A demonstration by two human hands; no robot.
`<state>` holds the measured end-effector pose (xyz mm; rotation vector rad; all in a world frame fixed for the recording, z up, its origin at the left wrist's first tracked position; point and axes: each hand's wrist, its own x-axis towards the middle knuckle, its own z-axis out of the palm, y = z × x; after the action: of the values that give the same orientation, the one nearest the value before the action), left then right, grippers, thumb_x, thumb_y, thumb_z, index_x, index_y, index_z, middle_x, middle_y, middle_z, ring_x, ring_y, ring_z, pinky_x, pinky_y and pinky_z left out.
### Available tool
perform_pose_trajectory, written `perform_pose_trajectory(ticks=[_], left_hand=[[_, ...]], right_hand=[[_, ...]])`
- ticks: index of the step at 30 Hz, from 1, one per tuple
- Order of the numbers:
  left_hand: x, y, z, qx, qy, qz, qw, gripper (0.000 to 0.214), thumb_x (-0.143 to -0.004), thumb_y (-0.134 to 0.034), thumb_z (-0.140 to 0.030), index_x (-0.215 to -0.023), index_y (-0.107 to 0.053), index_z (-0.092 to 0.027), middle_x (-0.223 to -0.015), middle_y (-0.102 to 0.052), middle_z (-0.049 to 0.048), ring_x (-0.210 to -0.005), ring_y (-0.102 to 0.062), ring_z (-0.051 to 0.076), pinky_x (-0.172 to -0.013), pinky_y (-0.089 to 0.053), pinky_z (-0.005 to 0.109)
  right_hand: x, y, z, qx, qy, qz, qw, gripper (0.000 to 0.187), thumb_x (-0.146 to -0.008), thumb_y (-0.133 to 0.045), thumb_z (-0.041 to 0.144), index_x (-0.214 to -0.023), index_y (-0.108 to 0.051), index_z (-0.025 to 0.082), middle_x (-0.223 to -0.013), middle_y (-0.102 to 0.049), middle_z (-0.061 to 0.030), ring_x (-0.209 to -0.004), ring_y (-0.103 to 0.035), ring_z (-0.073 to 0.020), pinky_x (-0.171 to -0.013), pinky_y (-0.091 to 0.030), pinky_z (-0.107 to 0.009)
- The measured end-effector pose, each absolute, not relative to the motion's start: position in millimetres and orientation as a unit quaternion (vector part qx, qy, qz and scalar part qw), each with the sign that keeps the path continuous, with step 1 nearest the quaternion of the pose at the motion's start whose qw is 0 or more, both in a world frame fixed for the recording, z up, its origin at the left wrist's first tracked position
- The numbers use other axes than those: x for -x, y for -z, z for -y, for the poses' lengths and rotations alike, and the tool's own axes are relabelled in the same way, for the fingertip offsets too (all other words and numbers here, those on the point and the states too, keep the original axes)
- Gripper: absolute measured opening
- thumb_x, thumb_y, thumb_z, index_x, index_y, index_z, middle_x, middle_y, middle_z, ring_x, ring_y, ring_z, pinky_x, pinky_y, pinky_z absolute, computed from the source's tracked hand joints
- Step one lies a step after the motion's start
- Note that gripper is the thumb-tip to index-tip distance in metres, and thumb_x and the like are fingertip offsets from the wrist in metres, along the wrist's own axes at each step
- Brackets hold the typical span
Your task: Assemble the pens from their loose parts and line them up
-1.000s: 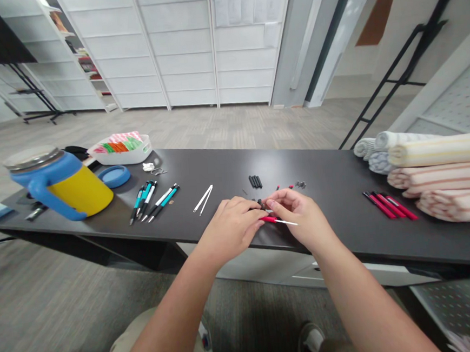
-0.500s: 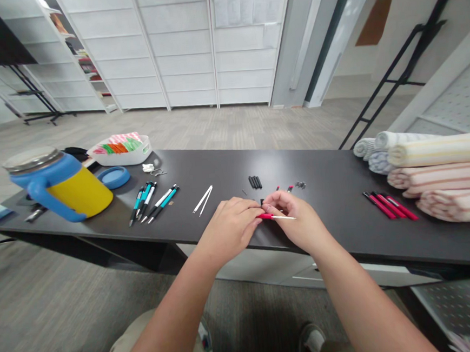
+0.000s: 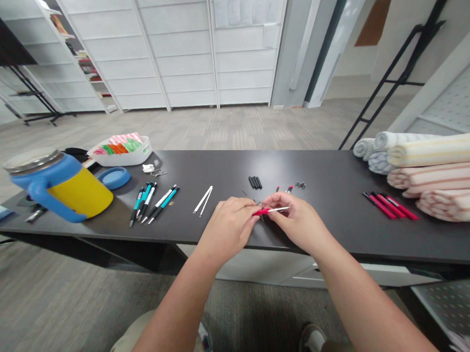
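Observation:
Both my hands meet over the front middle of the dark table (image 3: pixel 337 233). My left hand (image 3: pixel 229 228) pinches the red end of a pen part (image 3: pixel 264 211). My right hand (image 3: pixel 299 220) is closed on the same piece, where a thin white refill (image 3: pixel 280 209) sticks out to the right. Just behind my fingers lie small black grip sleeves (image 3: pixel 255 182), little red pen bits (image 3: pixel 289 188) and tiny metal springs (image 3: pixel 300 184). Two loose white refills (image 3: pixel 203 199) lie to the left.
Several teal pens (image 3: pixel 153 197) lie left of centre; finished red pens (image 3: pixel 390 205) lie to the right beside stacked rolled towels (image 3: pixel 442 173). A yellow and blue jug (image 3: pixel 62 184), a blue lid (image 3: pixel 114 176) and a white tray (image 3: pixel 121 148) stand at the left.
Both hands have lifted a little and moved away from me with the red part; the white refill now points level to the right instead of sloping down.

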<state>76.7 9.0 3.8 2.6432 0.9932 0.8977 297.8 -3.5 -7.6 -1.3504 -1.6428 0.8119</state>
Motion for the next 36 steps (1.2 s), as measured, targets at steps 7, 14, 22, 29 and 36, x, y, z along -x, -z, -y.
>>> perform_pose_trajectory(ticks=[7, 14, 22, 29, 36], left_hand=[[-74.2, -1.0, -14.7, -0.868, -0.335, -0.351, 0.109, 0.024, -0.108, -0.053, -0.025, -0.123, -0.072, -0.023, -0.127, -0.075, 0.0088, -0.116, -0.066, 0.025, -0.103, -0.051, 0.046], [-72.5, -2.5, -20.0, -0.842, -0.389, -0.351, 0.127, 0.020, -0.105, -0.056, -0.022, -0.115, -0.073, -0.021, -0.120, -0.076, 0.0093, -0.113, -0.069, 0.025, -0.103, -0.053, 0.044], [-71.0, -6.8, -14.6, -0.870, -0.363, -0.300, 0.144, 0.021, -0.106, -0.057, -0.024, -0.119, -0.073, -0.023, -0.125, -0.077, 0.0094, -0.117, -0.068, 0.025, -0.102, -0.053, 0.045], [-68.8, -7.6, -13.4, -0.881, -0.354, -0.271, 0.158, 0.022, -0.105, -0.057, -0.022, -0.119, -0.074, -0.023, -0.126, -0.077, 0.0104, -0.117, -0.069, 0.024, -0.103, -0.053, 0.045], [-69.5, -6.6, -16.6, -0.864, -0.363, -0.319, 0.139, 0.022, -0.107, -0.055, -0.023, -0.119, -0.072, -0.022, -0.118, -0.079, 0.0085, -0.110, -0.070, 0.024, -0.100, -0.054, 0.043]], right_hand=[[-293.5, 3.0, 9.3, 0.567, -0.251, 0.681, 0.390, 0.010, -0.095, -0.067, 0.035, -0.098, -0.072, 0.027, -0.091, -0.079, -0.0025, -0.077, -0.071, -0.0218, -0.071, -0.052, -0.033], [-286.6, 6.1, 9.1, 0.542, -0.156, 0.752, 0.341, 0.008, -0.089, -0.075, 0.028, -0.090, -0.068, 0.025, -0.089, -0.075, -0.0016, -0.078, -0.066, -0.0211, -0.074, -0.049, -0.034], [-293.7, 1.7, 14.1, 0.550, -0.229, 0.684, 0.422, 0.026, -0.097, -0.065, 0.035, -0.120, -0.074, 0.027, -0.099, -0.078, -0.0046, -0.078, -0.070, -0.0215, -0.072, -0.054, -0.035], [-296.5, 3.4, 13.0, 0.500, -0.210, 0.734, 0.408, 0.023, -0.098, -0.060, 0.025, -0.111, -0.078, 0.031, -0.108, -0.080, -0.0036, -0.097, -0.073, -0.0243, -0.085, -0.055, -0.038], [-296.4, 1.6, 18.1, 0.563, -0.238, 0.629, 0.480, 0.020, -0.100, -0.065, 0.044, -0.099, -0.071, 0.025, -0.090, -0.076, -0.0049, -0.077, -0.068, -0.0214, -0.072, -0.052, -0.034]])
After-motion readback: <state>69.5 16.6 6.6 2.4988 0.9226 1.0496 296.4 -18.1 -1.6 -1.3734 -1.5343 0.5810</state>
